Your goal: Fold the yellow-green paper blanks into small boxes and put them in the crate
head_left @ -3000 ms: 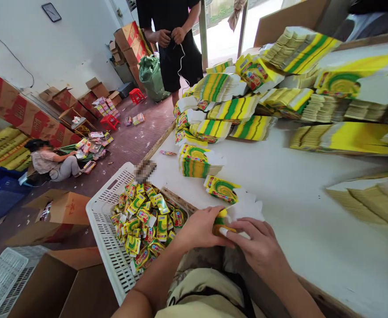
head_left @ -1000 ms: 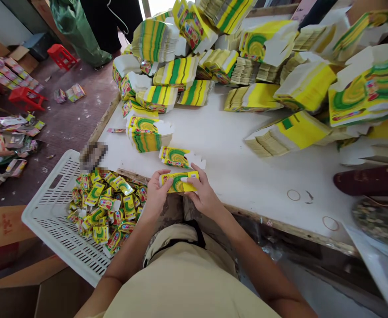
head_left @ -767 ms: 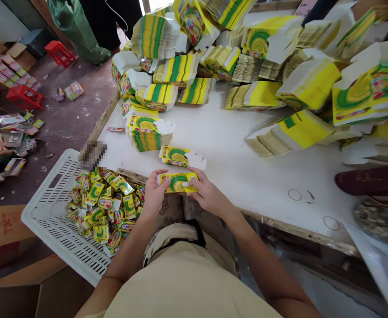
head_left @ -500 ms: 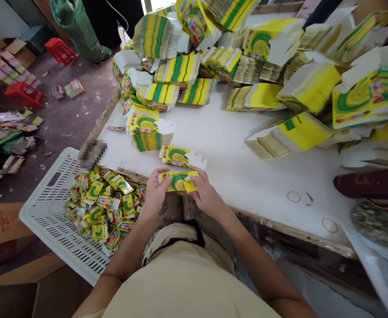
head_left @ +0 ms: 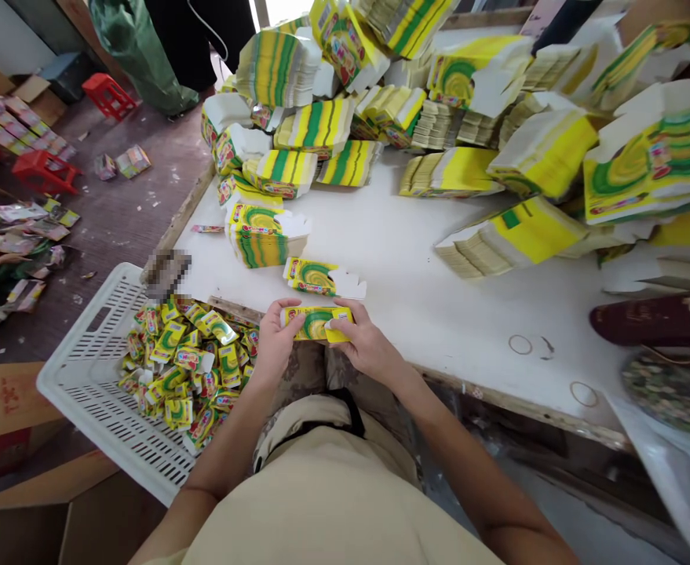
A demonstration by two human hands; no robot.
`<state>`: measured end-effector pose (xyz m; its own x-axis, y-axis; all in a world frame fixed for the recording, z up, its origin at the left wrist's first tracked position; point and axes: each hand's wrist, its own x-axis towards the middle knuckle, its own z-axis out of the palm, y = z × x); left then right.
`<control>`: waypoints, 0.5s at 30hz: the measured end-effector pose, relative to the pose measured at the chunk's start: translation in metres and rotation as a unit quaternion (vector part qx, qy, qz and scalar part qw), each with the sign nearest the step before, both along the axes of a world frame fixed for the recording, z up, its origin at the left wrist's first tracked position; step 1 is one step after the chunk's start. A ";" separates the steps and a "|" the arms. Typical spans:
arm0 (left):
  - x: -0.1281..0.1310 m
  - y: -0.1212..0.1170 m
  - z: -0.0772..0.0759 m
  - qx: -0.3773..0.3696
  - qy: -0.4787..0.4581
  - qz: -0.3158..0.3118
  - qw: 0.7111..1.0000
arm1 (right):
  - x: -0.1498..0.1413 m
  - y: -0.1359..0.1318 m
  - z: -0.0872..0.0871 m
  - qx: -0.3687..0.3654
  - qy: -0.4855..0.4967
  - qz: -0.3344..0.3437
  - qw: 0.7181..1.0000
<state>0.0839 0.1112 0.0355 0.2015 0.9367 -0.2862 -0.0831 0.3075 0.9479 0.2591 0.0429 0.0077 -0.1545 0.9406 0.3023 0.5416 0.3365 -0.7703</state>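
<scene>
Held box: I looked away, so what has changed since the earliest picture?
White flaps stuck out from the held box toward the right; now they no longer show, and its right end looks yellow and folded over. The view has swung right, bringing the cup into sight. The left hand and right hand keep hold; the loose box and basket stayed put.

Room to pass across white tabletop (head_left: 403, 247) — carton stacks (head_left: 312, 125) bar far side — basket (head_left: 77, 369) near left hand (head_left: 276, 336)
</scene>
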 end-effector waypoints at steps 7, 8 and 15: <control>0.006 -0.003 -0.001 0.008 0.007 -0.022 1.000 | -0.010 0.004 -0.004 0.020 0.069 -0.064 0.995; 0.007 -0.003 -0.002 0.009 0.004 -0.017 1.000 | -0.014 0.007 -0.006 0.027 0.071 -0.072 0.995; -0.053 0.008 0.004 0.093 0.192 0.038 0.976 | 0.005 0.004 0.009 0.020 0.175 -0.052 0.983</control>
